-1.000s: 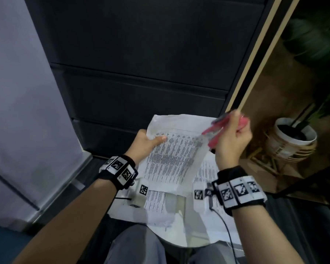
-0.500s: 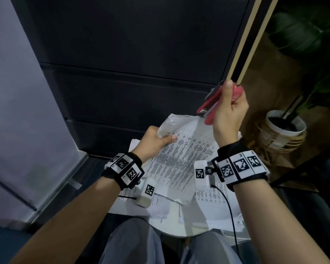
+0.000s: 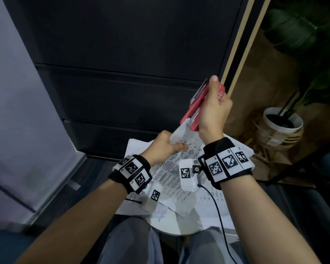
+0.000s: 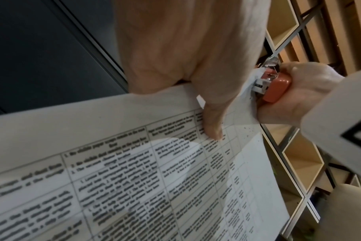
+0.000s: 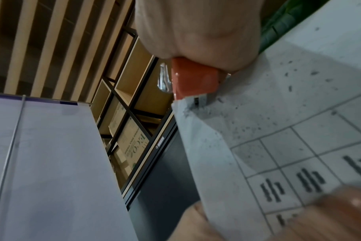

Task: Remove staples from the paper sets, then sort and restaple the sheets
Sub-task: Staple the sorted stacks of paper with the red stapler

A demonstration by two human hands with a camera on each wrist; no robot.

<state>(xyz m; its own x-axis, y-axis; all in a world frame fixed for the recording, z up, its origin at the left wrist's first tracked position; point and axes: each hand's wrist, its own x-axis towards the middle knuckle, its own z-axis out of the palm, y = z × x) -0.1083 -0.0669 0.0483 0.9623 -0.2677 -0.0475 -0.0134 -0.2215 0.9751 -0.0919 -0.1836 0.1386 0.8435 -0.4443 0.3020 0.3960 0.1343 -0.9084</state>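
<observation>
My left hand (image 3: pixel 165 143) pinches a set of printed table sheets (image 3: pixel 170 168) near its top edge, with the thumb (image 4: pixel 212 125) on the front. The set is held tilted above a small round white table (image 3: pixel 171 225). My right hand (image 3: pixel 213 111) grips a red stapler (image 3: pixel 196 107) held upright, nose down. The set's top right corner (image 5: pixel 196 104) is inside the stapler's mouth. This corner is speckled with small dark marks. Whether a staple sits there is hidden.
More loose printed sheets (image 3: pixel 217 202) lie on the table under the held set. A dark cabinet (image 3: pixel 122 54) stands just behind, a pale panel (image 3: pixel 17 111) at the left, and a potted plant (image 3: pixel 282 122) at the right. My knees are under the table's near edge.
The right hand lifted the stapler clear of the sheets, then brought it down so that its mouth takes the top corner. The left hand shifted its hold towards that corner.
</observation>
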